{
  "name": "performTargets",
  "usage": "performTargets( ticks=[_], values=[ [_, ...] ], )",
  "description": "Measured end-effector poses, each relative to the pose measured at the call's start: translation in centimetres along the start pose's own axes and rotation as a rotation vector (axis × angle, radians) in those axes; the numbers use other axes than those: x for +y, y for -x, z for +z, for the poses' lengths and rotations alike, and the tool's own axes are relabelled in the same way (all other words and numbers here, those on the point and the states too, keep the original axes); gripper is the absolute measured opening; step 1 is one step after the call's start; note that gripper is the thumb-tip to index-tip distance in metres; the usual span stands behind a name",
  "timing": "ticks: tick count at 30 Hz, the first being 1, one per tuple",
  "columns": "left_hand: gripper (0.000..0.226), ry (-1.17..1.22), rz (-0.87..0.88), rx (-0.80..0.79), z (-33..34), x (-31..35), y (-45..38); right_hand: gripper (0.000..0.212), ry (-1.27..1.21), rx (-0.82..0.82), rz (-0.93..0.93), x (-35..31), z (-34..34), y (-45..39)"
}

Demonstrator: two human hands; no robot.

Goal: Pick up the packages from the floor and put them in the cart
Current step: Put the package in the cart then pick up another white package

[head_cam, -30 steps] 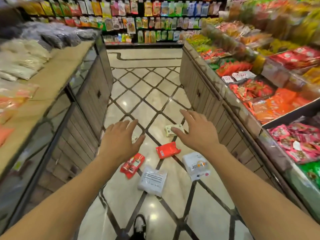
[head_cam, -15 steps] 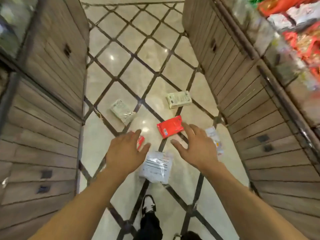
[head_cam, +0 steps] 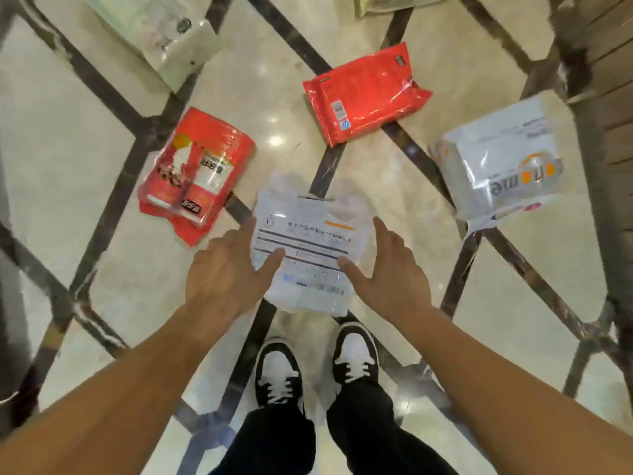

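Several packages lie on the marble floor. A flat white package with printed lines lies nearest, just in front of my shoes. My left hand is at its left edge and my right hand at its right edge. Both thumbs rest on its top and the fingers are spread along its sides. A red snack pack lies to the left, a red pouch ahead, and a white bag with orange lettering to the right. A pale bag lies at the far left. No cart is in view.
My black-and-white shoes stand close behind the white package. A wooden cabinet front borders the aisle on the right. Another pale package shows at the top edge. Dark inlay lines cross the floor tiles.
The view has dropped from the aisle to close over the floor. Both hands came down and inward onto the two sides of the white package.
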State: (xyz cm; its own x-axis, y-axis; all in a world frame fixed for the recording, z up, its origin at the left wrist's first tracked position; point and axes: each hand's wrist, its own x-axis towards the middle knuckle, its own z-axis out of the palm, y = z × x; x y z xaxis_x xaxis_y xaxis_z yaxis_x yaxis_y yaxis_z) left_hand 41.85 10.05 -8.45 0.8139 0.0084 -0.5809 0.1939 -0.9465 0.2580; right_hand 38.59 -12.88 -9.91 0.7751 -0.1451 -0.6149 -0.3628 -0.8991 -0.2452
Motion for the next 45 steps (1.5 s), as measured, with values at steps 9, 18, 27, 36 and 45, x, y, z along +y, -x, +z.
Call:
performTargets(
  ticks=[9,18,27,36,45],
  values=[
    [0.089,0.459,-0.109,0.046,11.5,-5.4,-8.6,0.096,-0.677,0.095,0.176,2.9,11.8,-7.2],
    [0.069,0.743,-0.104,0.136,11.7,-3.8,-7.1,0.045,-0.915,0.189,0.109,0.6,10.4,-7.7],
    [0.059,0.706,-0.062,0.281,-1.0,2.0,-0.2,0.056,-0.987,0.276,0.007,-2.5,-3.8,-0.7],
    [0.062,0.710,0.053,0.498,-29.0,14.6,11.9,0.052,-1.016,0.400,-0.150,-9.7,-32.7,11.2],
    [0.059,0.759,0.320,0.722,-57.2,27.5,26.0,0.048,-1.009,0.635,-0.459,-16.7,-63.1,27.4]
  ],
)
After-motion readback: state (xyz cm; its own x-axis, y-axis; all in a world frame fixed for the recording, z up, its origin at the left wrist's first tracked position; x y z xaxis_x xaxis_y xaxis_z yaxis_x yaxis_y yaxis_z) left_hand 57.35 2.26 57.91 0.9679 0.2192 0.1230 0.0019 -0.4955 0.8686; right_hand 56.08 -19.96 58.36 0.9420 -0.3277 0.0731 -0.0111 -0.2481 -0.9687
